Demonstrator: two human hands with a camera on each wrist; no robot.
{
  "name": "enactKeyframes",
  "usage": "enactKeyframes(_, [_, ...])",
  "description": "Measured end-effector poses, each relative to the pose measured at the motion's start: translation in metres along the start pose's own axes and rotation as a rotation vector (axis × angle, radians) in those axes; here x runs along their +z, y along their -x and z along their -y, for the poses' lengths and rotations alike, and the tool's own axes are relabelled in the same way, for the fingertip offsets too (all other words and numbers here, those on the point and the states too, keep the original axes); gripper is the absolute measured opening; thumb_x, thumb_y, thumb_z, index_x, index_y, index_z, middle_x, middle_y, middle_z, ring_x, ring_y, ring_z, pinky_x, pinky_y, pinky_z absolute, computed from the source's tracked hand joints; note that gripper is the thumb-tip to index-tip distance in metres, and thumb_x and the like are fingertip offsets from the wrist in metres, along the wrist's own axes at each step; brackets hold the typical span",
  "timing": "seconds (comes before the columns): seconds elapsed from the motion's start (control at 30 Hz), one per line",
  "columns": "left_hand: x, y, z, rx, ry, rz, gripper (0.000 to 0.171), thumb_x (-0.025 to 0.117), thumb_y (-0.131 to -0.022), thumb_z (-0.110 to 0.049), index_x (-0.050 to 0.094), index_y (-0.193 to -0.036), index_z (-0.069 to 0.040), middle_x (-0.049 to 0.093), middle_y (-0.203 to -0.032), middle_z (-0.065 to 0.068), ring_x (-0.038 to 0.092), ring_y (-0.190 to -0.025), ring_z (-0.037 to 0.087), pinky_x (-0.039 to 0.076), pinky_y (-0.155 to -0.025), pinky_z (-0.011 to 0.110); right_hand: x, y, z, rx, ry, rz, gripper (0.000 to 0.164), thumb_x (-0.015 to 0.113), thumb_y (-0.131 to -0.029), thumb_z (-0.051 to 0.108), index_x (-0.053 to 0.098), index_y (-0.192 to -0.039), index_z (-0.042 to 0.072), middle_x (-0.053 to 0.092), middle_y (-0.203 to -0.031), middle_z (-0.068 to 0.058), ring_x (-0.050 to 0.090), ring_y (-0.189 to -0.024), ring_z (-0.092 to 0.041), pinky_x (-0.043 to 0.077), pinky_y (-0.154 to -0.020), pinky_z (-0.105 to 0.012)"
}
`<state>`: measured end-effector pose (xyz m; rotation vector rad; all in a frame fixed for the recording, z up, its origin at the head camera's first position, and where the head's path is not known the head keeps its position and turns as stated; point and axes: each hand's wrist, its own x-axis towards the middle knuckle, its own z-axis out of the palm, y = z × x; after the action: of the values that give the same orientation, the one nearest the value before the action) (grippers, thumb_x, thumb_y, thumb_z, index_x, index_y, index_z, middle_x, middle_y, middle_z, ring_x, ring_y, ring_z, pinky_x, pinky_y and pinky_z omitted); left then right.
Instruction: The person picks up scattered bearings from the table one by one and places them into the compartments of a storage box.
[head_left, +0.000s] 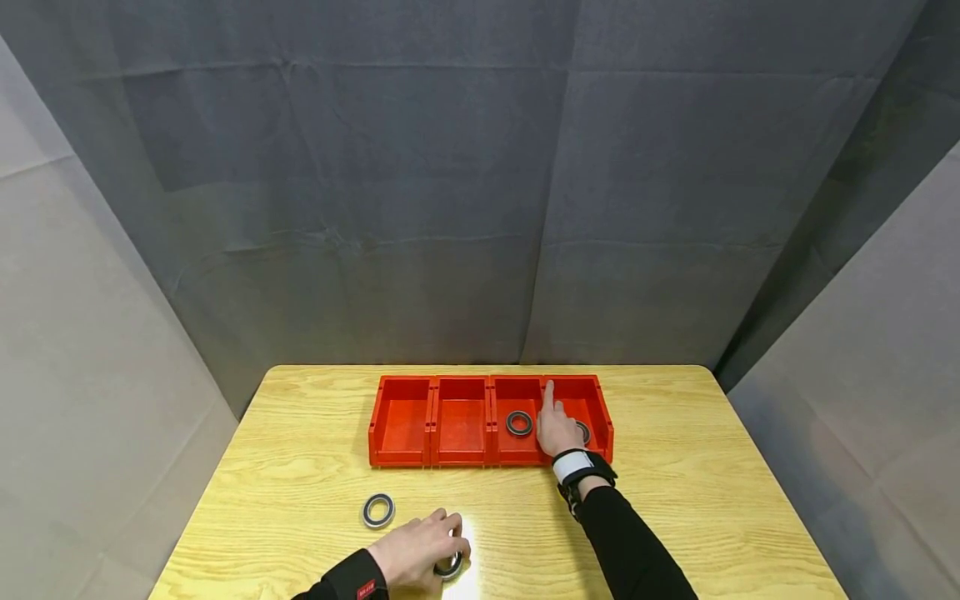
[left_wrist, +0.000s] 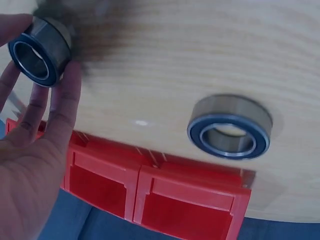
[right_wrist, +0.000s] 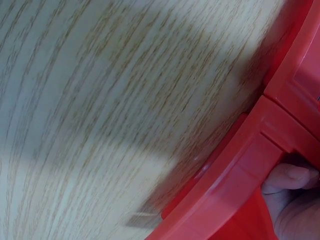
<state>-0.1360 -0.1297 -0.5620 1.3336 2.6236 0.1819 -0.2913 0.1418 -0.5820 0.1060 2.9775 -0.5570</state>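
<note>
In the head view, my left hand (head_left: 420,548) is low over the table's front. Thumb and fingers grip a ball bearing (left_wrist: 40,52) with a dark seal and steel outer ring. A second bearing (left_wrist: 230,127) lies flat on the table nearby. My right hand (head_left: 558,429) reaches into the red bins (head_left: 461,460), its index finger straight along the divider between the two right compartments. In the right wrist view its thumb (right_wrist: 290,177) shows behind the front wall; the other fingers are mostly hidden. Beside this hand, one bearing (head_left: 519,423) lies in the third compartment and another bearing (head_left: 584,432), partly covered, in the rightmost.
The bins stand in a row of several compartments near the back of the wooden table (head_left: 300,467). A dark grey curtain (head_left: 375,208) hangs behind it, with pale sheets (head_left: 75,333) on both sides.
</note>
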Motion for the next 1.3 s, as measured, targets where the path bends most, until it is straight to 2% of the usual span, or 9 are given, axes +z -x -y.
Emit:
enactKeyframes(0.27, [-0.013,-0.013,0.014,-0.076,0.020,0.017,0.051,0.090,-0.068,-0.026,0.069,-0.114,-0.030,0.060,-0.110,-0.005,0.053,-0.095,0.010,0.048,-0.062,0.022,0.001,0.001,0.000,0.004,-0.003,0.005,0.072,0.050,-0.105,0.022,0.010,-0.162,0.008,0.053,-0.144,-0.027,0.065,-0.081,-0.046,0.056,-0.082,-0.059])
enactKeyframes(0.43, [-0.026,-0.025,0.027,-0.123,0.036,0.013,0.049,0.090,-0.072,-0.027,0.069,-0.116,-0.025,0.061,-0.111,-0.001,0.055,-0.096,0.015,0.053,-0.066,0.027,0.001,-0.001,0.001,0.011,-0.005,0.000,0.072,0.050,-0.105,0.023,0.009,-0.163,0.010,0.054,-0.142,-0.026,0.064,-0.079,-0.044,0.056,-0.080,-0.059])
enactKeyframes(0.63, [-0.038,-0.040,0.041,-0.159,0.041,-0.029,0.046,0.088,-0.076,-0.024,0.068,-0.117,-0.019,0.060,-0.110,0.004,0.056,-0.097,0.020,0.056,-0.072,0.029,0.002,-0.002,0.003,0.014,-0.007,0.004,0.072,0.049,-0.105,0.024,0.008,-0.163,0.011,0.055,-0.140,-0.025,0.064,-0.080,-0.043,0.056,-0.081,-0.059])
enactKeyframes(0.87, [-0.049,-0.054,0.051,-0.217,0.029,-0.044,0.046,0.087,-0.079,-0.025,0.066,-0.120,-0.018,0.057,-0.111,0.006,0.055,-0.099,0.023,0.057,-0.074,0.034,0.003,-0.002,0.002,0.006,-0.006,-0.005,0.073,0.051,-0.105,0.023,0.008,-0.163,0.011,0.057,-0.133,-0.025,0.061,-0.072,-0.039,0.056,-0.073,-0.056])
enactKeyframes(1.07, [-0.052,-0.067,0.060,-0.232,0.004,-0.102,0.049,0.086,-0.079,-0.025,0.063,-0.121,-0.015,0.057,-0.112,0.010,0.056,-0.098,0.025,0.059,-0.076,0.034,0.003,0.000,0.001,0.014,-0.012,0.001,0.072,0.051,-0.105,0.023,0.010,-0.162,0.010,0.056,-0.135,-0.025,0.063,-0.076,-0.041,0.056,-0.076,-0.057])
enactKeyframes(1.3, [-0.054,-0.083,0.065,-0.271,-0.005,-0.153,0.043,0.082,-0.084,-0.022,0.061,-0.120,-0.012,0.054,-0.109,0.012,0.052,-0.094,0.026,0.056,-0.069,0.034,0.000,0.000,0.001,0.019,-0.008,0.000,0.071,0.049,-0.105,0.023,0.009,-0.163,0.011,0.056,-0.136,-0.025,0.062,-0.075,-0.041,0.056,-0.077,-0.057])
